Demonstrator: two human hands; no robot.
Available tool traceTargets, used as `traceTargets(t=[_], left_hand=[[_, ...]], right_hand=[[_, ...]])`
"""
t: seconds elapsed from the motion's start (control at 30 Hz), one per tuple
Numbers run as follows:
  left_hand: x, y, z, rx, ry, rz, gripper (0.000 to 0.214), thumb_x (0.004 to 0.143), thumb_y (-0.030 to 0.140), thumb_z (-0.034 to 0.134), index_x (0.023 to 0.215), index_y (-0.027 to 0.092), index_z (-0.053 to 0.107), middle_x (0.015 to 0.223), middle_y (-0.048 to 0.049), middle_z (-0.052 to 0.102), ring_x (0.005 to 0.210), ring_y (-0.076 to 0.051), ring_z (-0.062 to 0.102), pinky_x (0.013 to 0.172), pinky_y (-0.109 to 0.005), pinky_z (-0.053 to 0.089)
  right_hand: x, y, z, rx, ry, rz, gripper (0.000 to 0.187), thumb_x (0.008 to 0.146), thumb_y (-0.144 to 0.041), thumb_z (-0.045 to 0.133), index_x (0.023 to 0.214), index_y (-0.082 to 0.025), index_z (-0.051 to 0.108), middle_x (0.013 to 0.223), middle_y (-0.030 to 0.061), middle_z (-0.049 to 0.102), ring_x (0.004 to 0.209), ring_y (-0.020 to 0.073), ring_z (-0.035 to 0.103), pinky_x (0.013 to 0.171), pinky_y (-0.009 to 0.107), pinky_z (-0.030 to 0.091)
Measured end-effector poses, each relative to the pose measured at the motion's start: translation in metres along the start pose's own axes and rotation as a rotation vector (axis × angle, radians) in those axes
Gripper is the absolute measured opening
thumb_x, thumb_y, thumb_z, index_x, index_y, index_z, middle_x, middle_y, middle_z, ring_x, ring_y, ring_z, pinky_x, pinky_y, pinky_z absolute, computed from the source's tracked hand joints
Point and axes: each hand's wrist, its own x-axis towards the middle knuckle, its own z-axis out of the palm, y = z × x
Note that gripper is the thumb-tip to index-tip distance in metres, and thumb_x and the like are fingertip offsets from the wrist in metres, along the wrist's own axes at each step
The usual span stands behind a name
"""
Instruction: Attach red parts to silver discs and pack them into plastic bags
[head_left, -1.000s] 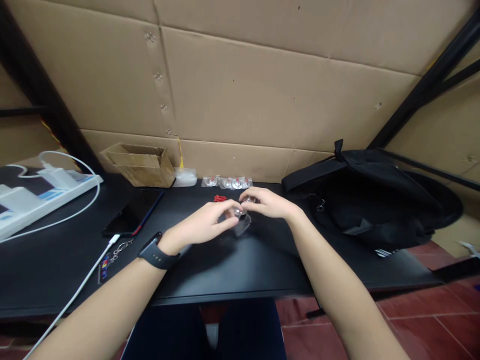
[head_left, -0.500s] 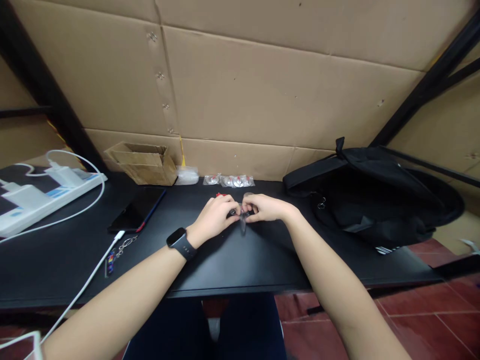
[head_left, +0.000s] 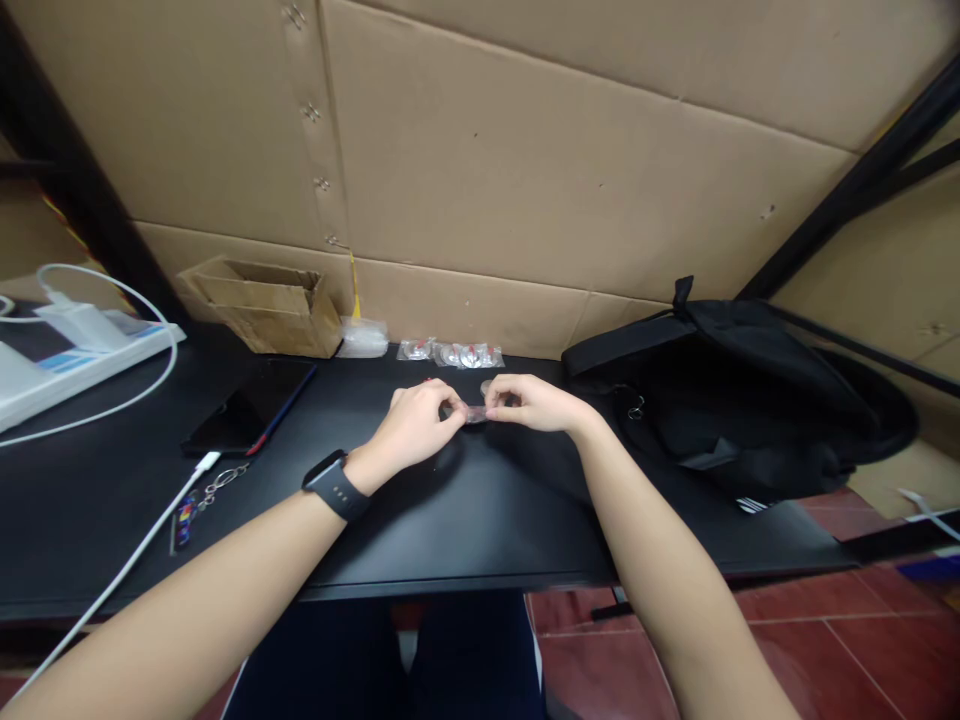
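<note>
My left hand (head_left: pixel 420 420) is closed, thumb and fingertips pinching the left side of a small clear plastic bag (head_left: pixel 476 413). The bag's other side is pinched by my right hand (head_left: pixel 536 402), so it stretches flat between them just above the black table (head_left: pixel 465 520). What lies inside the bag is too small to make out. Bits of something red and something greyish show behind my fingers, mostly hidden. Beyond my hands, several filled clear packets (head_left: pixel 469 355) with round silvery and red contents lie in a row.
At the back left stand an open cardboard box (head_left: pixel 274 310) and a stack of clear bags (head_left: pixel 364 338). A phone (head_left: pixel 251 408), a keychain (head_left: pixel 187 518), a white cable (head_left: pixel 112 575) and a power strip (head_left: pixel 142 350) lie left. A black backpack (head_left: pixel 735 390) fills the right.
My hands have drawn slightly apart, and the bag that hung down crumpled between them is now pulled straight sideways. The camera view has shifted a little.
</note>
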Motion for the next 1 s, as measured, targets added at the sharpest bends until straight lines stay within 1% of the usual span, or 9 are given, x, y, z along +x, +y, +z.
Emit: traceTargets(t=[0.1,0.2,0.37,0.47,0.63,0.73,0.83,0.9,1.0], left_hand=[[0.003,-0.006,0.000,-0.099,-0.048,-0.093,0.023,0.085,0.033,0.056,0.076,0.019,0.074,0.096,-0.0050,0.074,0.097,-0.024,0.067,0.089,-0.032,0.048],[0.004,-0.011,0.001,-0.180,-0.115,-0.195,0.029,0.083,0.036,0.055,0.068,0.018,0.072,0.076,-0.0031,0.071,0.082,-0.022,0.066,0.075,-0.029,0.047],[0.007,-0.014,0.002,-0.112,-0.085,-0.275,0.027,0.077,0.037,0.061,0.059,0.020,0.072,0.060,-0.0020,0.066,0.071,-0.021,0.063,0.066,-0.028,0.042],[0.008,-0.016,0.004,-0.064,-0.124,-0.296,0.028,0.076,0.040,0.061,0.059,0.022,0.074,0.058,-0.0030,0.067,0.066,-0.021,0.062,0.065,-0.030,0.041],[0.005,-0.017,0.007,0.110,-0.099,-0.269,0.028,0.078,0.040,0.063,0.057,0.024,0.073,0.069,-0.0063,0.071,0.085,-0.028,0.063,0.077,-0.037,0.043],[0.002,-0.014,0.009,0.198,-0.056,-0.222,0.024,0.079,0.037,0.064,0.060,0.022,0.069,0.084,-0.0076,0.070,0.095,-0.030,0.059,0.083,-0.041,0.043],[0.000,-0.013,0.010,0.209,-0.029,-0.166,0.013,0.079,0.033,0.066,0.073,0.022,0.068,0.096,-0.0075,0.066,0.100,-0.030,0.054,0.087,-0.044,0.043],[-0.002,-0.013,0.012,0.202,-0.019,-0.116,0.009,0.082,0.031,0.065,0.086,0.025,0.071,0.104,-0.0073,0.064,0.105,-0.030,0.052,0.090,-0.045,0.042],[-0.004,-0.014,0.013,0.199,-0.037,-0.048,0.020,0.089,0.031,0.059,0.102,0.029,0.073,0.113,-0.0073,0.062,0.112,-0.029,0.048,0.093,-0.045,0.041]], right_hand=[[0.000,0.001,-0.004,-0.077,0.040,0.067,0.020,0.091,-0.035,0.064,0.087,-0.016,0.068,0.094,0.0048,0.069,0.085,0.0178,0.062,0.081,0.029,0.047],[0.001,0.000,-0.004,-0.098,-0.009,0.111,0.023,0.093,-0.035,0.060,0.082,-0.016,0.069,0.091,0.0046,0.069,0.085,0.0189,0.061,0.079,0.030,0.047],[0.005,-0.002,0.005,-0.210,-0.036,0.175,0.028,0.095,-0.031,0.053,0.075,-0.016,0.066,0.082,0.0043,0.065,0.078,0.0182,0.058,0.073,0.029,0.045],[0.007,0.000,0.011,-0.279,-0.044,0.225,0.028,0.095,-0.029,0.056,0.071,-0.016,0.063,0.077,0.0037,0.063,0.072,0.0162,0.056,0.068,0.027,0.042],[0.010,0.004,0.018,-0.370,-0.072,0.317,0.037,0.094,-0.038,0.058,0.063,-0.018,0.058,0.064,0.0012,0.057,0.060,0.0142,0.051,0.059,0.026,0.036],[0.009,0.004,0.021,-0.432,0.046,0.317,0.024,0.088,-0.041,0.067,0.081,-0.019,0.062,0.080,0.0034,0.062,0.070,0.0171,0.056,0.064,0.027,0.040],[0.007,-0.001,0.022,-0.427,0.153,0.196,0.026,0.084,-0.033,0.073,0.105,-0.021,0.062,0.101,0.0057,0.062,0.088,0.0200,0.060,0.077,0.029,0.046],[0.007,-0.004,0.022,-0.388,0.132,0.093,0.028,0.085,-0.024,0.071,0.113,-0.022,0.064,0.107,0.0061,0.060,0.098,0.0208,0.060,0.087,0.031,0.048],[0.008,-0.004,0.023,-0.374,0.077,0.039,0.028,0.088,-0.016,0.063,0.114,-0.025,0.071,0.112,0.0073,0.060,0.108,0.0226,0.059,0.098,0.036,0.046]])
